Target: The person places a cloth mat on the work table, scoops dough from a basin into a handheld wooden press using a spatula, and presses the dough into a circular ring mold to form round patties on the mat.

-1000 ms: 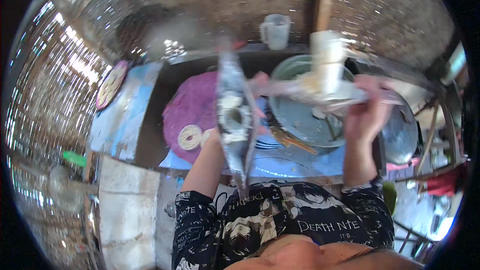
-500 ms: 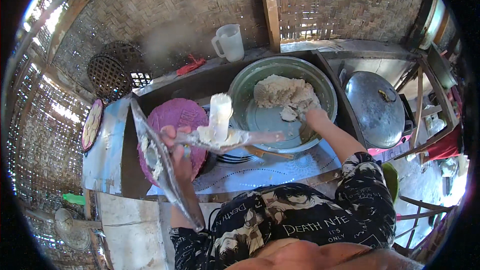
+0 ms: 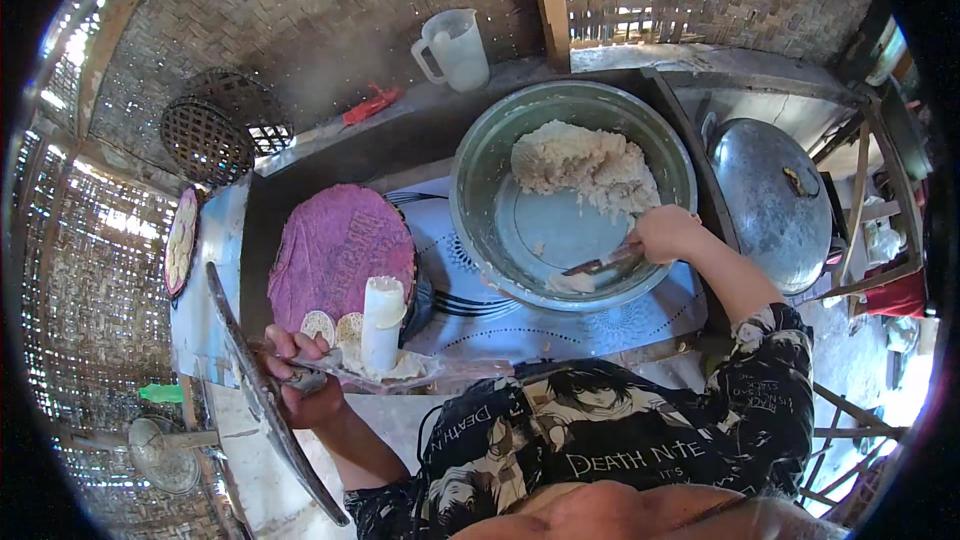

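My left hand [image 3: 305,380] is closed round the handle end of a flat wooden board [image 3: 450,372]. A white plastic cylinder [image 3: 382,325] stands on that board, with pale dough at its base. A dark panel [image 3: 265,390], seen nearly edge-on, rises beside my left hand; I cannot tell whether it is joined to the board. In the green basin [image 3: 480,260], a mound of pale dough [image 3: 580,165] lies at the back. My right hand [image 3: 668,232] grips a spatula-like tool [image 3: 605,260], its blade low in the basin near a small dough lump [image 3: 572,283].
A round pink cloth-covered surface [image 3: 340,250] lies left of the basin, with pale discs [image 3: 318,328] at its near edge. A clear jug [image 3: 455,50] and red bag [image 3: 372,105] sit by the woven wall. A lidded metal pot [image 3: 770,205] stands right.
My left hand has lowered toward me and left, carrying the board and cylinder off the front of the pink cloth. The right hand has shifted within the basin, and its tool now shows clearly.
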Motion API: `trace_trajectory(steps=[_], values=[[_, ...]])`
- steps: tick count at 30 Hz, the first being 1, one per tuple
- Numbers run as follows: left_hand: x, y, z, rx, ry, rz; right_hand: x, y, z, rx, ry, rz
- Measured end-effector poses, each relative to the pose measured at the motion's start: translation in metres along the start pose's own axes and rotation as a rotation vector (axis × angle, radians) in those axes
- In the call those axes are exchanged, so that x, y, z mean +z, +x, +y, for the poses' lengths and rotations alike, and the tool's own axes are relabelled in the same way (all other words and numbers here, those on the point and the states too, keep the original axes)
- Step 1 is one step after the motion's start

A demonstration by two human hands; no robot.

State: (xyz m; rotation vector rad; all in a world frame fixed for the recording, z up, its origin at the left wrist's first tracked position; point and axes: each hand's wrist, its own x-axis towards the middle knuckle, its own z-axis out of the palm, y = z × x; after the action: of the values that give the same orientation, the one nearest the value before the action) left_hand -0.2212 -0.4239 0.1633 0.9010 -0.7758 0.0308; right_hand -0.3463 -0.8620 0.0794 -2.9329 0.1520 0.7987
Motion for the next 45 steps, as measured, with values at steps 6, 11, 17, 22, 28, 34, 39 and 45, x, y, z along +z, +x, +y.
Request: trace_trajectory(steps=[6,11,17,22,28,34,39,45], values=[[0.003,0.009,-0.004,-0.025,0.025,0.02,0.013,0.031,-0.009,0.091,0.015,0.07],[0.006,0.008,-0.006,-0.066,0.113,0.028,0.011,0.046,-0.013,0.042,0.016,0.182],[0.002,0.012,-0.004,-0.083,0.155,0.032,0.003,0.022,0.009,-0.096,-0.143,-0.053],[-0.004,0.011,-0.007,-0.082,0.114,0.026,-0.021,-0.003,0.032,-0.046,-0.123,-0.01],[0.003,0.016,-0.013,-0.101,0.054,0.012,-0.004,0.009,0.047,0.078,-0.182,0.083],[-0.003,0.015,-0.013,-0.095,0.041,-0.028,0.027,0.02,0.038,0.047,-0.182,0.064],[0.0,0.017,-0.011,-0.095,0.062,-0.015,0.011,0.011,0.031,-0.062,-0.096,0.079],[0.001,0.02,-0.015,-0.097,0.028,-0.003,-0.004,0.006,0.037,0.158,-0.259,0.046]])
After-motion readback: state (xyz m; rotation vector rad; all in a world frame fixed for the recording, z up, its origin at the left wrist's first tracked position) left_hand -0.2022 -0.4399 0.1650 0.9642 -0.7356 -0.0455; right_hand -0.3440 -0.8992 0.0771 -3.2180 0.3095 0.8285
